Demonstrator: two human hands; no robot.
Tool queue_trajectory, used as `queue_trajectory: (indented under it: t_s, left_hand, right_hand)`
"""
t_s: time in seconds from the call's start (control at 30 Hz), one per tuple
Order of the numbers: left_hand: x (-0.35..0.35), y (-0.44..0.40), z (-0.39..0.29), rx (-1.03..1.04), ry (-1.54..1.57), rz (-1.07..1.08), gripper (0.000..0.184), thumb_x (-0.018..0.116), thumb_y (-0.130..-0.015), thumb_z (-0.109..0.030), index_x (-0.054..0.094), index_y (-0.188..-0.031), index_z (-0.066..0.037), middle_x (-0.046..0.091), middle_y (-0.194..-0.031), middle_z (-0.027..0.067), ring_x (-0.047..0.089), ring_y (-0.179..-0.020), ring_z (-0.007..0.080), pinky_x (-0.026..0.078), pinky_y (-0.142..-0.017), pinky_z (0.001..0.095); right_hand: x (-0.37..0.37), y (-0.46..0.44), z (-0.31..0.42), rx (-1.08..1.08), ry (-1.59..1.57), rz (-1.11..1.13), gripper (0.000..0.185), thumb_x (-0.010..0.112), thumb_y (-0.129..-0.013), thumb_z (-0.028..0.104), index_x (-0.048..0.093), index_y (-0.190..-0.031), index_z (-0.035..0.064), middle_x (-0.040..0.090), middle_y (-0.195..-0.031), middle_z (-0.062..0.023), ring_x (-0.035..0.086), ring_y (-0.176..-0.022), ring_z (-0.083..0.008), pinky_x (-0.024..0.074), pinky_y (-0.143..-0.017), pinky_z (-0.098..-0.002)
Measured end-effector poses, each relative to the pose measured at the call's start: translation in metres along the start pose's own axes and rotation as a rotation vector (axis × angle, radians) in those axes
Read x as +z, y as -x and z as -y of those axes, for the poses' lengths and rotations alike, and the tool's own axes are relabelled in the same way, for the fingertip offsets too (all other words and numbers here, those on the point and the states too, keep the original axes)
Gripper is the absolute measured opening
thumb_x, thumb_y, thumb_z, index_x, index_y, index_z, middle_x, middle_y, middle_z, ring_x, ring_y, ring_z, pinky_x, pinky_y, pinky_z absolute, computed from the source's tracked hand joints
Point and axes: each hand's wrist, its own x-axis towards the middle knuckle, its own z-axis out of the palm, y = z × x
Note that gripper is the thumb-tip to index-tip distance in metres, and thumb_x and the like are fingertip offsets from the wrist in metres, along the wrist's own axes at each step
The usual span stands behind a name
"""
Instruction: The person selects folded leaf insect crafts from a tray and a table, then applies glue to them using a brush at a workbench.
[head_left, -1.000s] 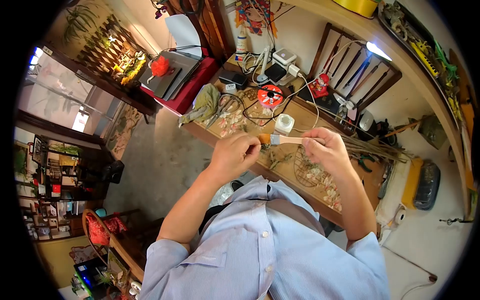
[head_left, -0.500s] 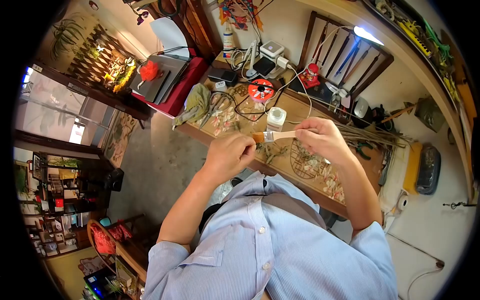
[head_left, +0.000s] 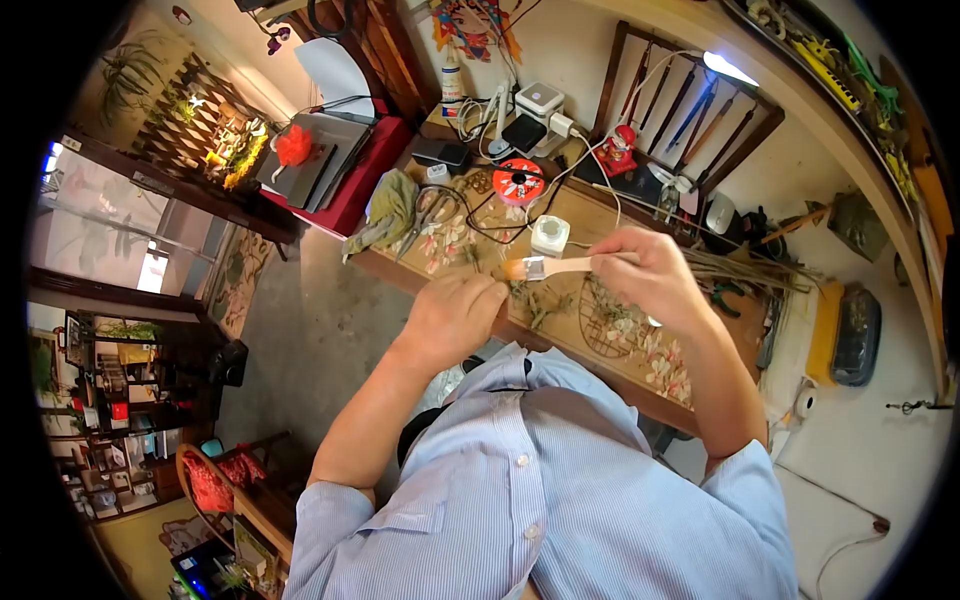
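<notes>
My right hand (head_left: 645, 272) grips the wooden handle of a flat brush (head_left: 565, 265) above the workbench (head_left: 620, 215). The brush lies nearly level, its tan bristles pointing left toward my left hand. My left hand (head_left: 455, 315) is closed, its fingers pinched together beside the bristle tips; whatever it holds is too small to make out. Below the brush a white square-topped container (head_left: 550, 235) stands on the bench. Closer to the bench's front edge are a round wire rack (head_left: 607, 320) and scattered pale flower pieces (head_left: 665, 368).
Scissors (head_left: 428, 215), a green cloth (head_left: 390, 212), a red spool (head_left: 518, 181) and black cable lie on the bench's left part. Behind stand a red figurine (head_left: 619, 150) and a rack of tools (head_left: 690, 115). Pliers (head_left: 725, 298) and thin sticks are at the right.
The view has shifted, so the bench sits slightly further left and up. My left fingers have turned a little around the bristle tips. The brush is still in my right hand.
</notes>
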Motion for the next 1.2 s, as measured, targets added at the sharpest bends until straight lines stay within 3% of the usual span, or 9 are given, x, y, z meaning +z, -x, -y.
queue_trajectory:
  t_s: [0.33,0.43,0.53,0.67,0.8,0.87,1.0,1.07,1.2]
  left_hand:
    - [-0.004,0.001,0.0,0.107,-0.034,0.01,0.021,0.066,-0.063,-0.007,0.055,-0.081,-0.006,0.052,-0.069,0.0051,0.053,-0.06,0.0218,0.043,-0.052,0.0325]
    - [-0.012,-0.001,0.0,0.192,0.004,0.085,0.018,0.064,-0.065,-0.009,0.056,-0.081,-0.005,0.054,-0.073,0.0053,0.054,-0.061,0.0214,0.043,-0.052,0.0312]
    - [-0.022,-0.007,-0.004,0.329,-0.003,0.084,0.017,0.063,-0.065,-0.009,0.058,-0.08,-0.003,0.056,-0.076,0.0068,0.054,-0.062,0.0201,0.044,-0.054,0.0301]
    - [-0.026,-0.005,-0.007,0.467,-0.089,0.067,0.019,0.062,-0.064,-0.01,0.06,-0.081,0.0,0.058,-0.079,0.0094,0.056,-0.064,0.018,0.045,-0.055,0.0297]
    - [-0.031,-0.002,-0.005,0.358,0.023,-0.014,0.018,0.064,-0.063,-0.004,0.059,-0.08,0.0,0.057,-0.075,0.0085,0.057,-0.061,0.0189,0.046,-0.053,0.0307]
    - [-0.03,0.001,-0.003,0.283,-0.084,-0.204,0.021,0.065,-0.06,0.004,0.058,-0.079,-0.001,0.057,-0.072,0.0068,0.058,-0.058,0.02,0.046,-0.053,0.0306]
    - [-0.026,0.006,0.0,0.099,-0.023,-0.172,0.024,0.065,-0.059,0.007,0.057,-0.079,-0.003,0.06,-0.071,0.006,0.059,-0.057,0.0211,0.047,-0.054,0.0299]
    - [-0.025,0.0,-0.001,-0.057,0.059,-0.279,0.023,0.066,-0.062,0.005,0.056,-0.081,-0.005,0.061,-0.072,0.0056,0.06,-0.059,0.0217,0.047,-0.055,0.0303]
    - [-0.021,-0.002,-0.001,-0.085,0.047,-0.325,0.024,0.067,-0.062,0.004,0.057,-0.082,-0.006,0.061,-0.071,0.0057,0.059,-0.058,0.023,0.047,-0.055,0.0315]
  right_hand:
    - [-0.016,-0.008,0.012,0.051,-0.097,0.025,0.017,0.061,-0.082,0.012,0.061,-0.09,-0.0025,0.054,-0.065,0.0012,0.046,-0.052,-0.0043,0.0393,-0.046,-0.0201]
    - [-0.023,-0.007,0.036,-0.055,0.369,0.162,0.023,0.062,-0.075,0.018,0.066,-0.088,0.0001,0.063,-0.073,-0.0066,0.057,-0.067,-0.0122,0.0472,-0.065,-0.0282]
    - [-0.03,-0.021,0.036,-0.151,0.442,0.186,0.023,0.062,-0.075,0.019,0.065,-0.088,-0.0002,0.065,-0.076,-0.0081,0.057,-0.069,-0.0128,0.0471,-0.067,-0.0292]
    - [-0.039,-0.027,0.04,-0.215,0.472,0.011,0.023,0.062,-0.075,0.019,0.066,-0.089,0.0008,0.062,-0.072,-0.0053,0.055,-0.067,-0.0103,0.0457,-0.063,-0.0276]
    - [-0.034,-0.003,0.04,-0.128,0.35,-0.092,0.015,0.064,-0.08,0.014,0.065,-0.089,0.002,0.059,-0.072,-0.0006,0.053,-0.062,-0.0068,0.043,-0.056,-0.0222]
    - [-0.018,0.013,0.023,-0.287,0.353,-0.177,0.015,0.065,-0.08,0.013,0.065,-0.092,0.0031,0.059,-0.069,-0.0021,0.053,-0.06,-0.0075,0.0419,-0.052,-0.0229]
    - [0.028,0.036,0.002,-0.553,0.316,-0.264,0.016,0.066,-0.077,0.009,0.063,-0.092,0.0027,0.064,-0.074,-0.009,0.062,-0.063,-0.0145,0.0471,-0.055,-0.0282]
    - [0.041,0.04,-0.001,-0.743,0.488,-0.309,0.016,0.066,-0.077,0.006,0.062,-0.091,0.0025,0.064,-0.076,-0.0103,0.065,-0.065,-0.0188,0.0492,-0.057,-0.0295]
    - [0.041,0.046,-0.003,-0.598,0.371,-0.278,0.015,0.065,-0.077,0.005,0.061,-0.091,0.0022,0.063,-0.074,-0.0119,0.063,-0.061,-0.0195,0.0482,-0.055,-0.028]
